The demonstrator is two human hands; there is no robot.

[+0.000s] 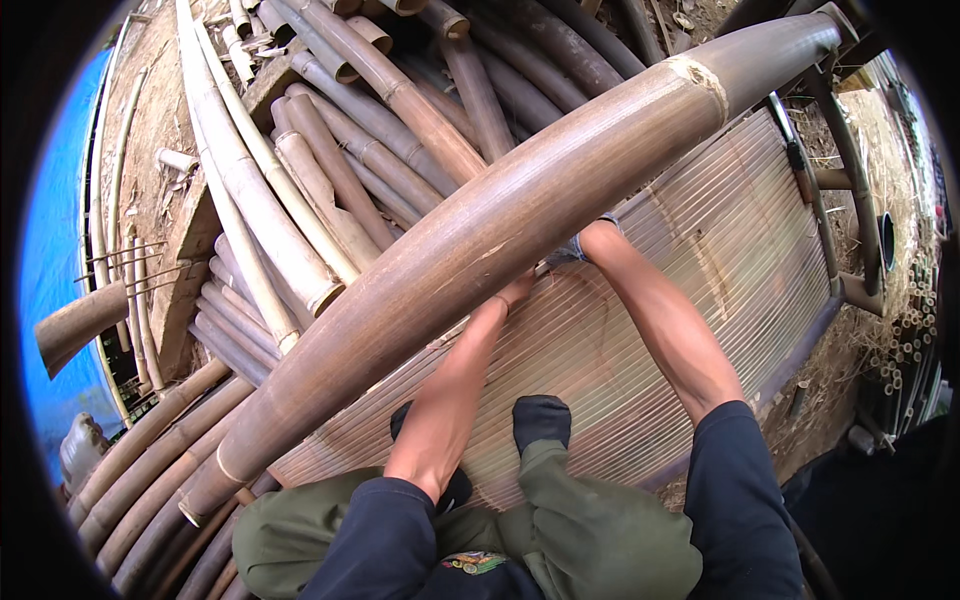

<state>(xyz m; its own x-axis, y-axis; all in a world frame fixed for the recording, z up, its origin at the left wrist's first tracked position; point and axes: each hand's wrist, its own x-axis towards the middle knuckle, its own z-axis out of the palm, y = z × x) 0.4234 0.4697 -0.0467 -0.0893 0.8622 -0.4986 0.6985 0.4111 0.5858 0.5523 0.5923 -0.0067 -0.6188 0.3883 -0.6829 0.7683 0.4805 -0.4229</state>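
Note:
A thick brown bamboo pole (470,250) crosses in front of me from lower left to upper right, with a pale node ring towards its far end. Both forearms reach beneath it. My left hand (518,287) shows only in part at the pole's lower edge, a thin band round its wrist; its fingers are hidden. Further right, my right hand (598,238) is mostly covered by the pole, with a bit of bluish cloth-like material (568,250) beside it. What either hand grips does not show.
Under my dark-socked feet (541,420) lies a platform of thin slats (640,350). Many bamboo poles (350,150) are piled ahead and to the left. Beyond them is a blue tarp (65,260). A bamboo frame (855,200) stands at right; cut bamboo ends (910,345) are stacked past it.

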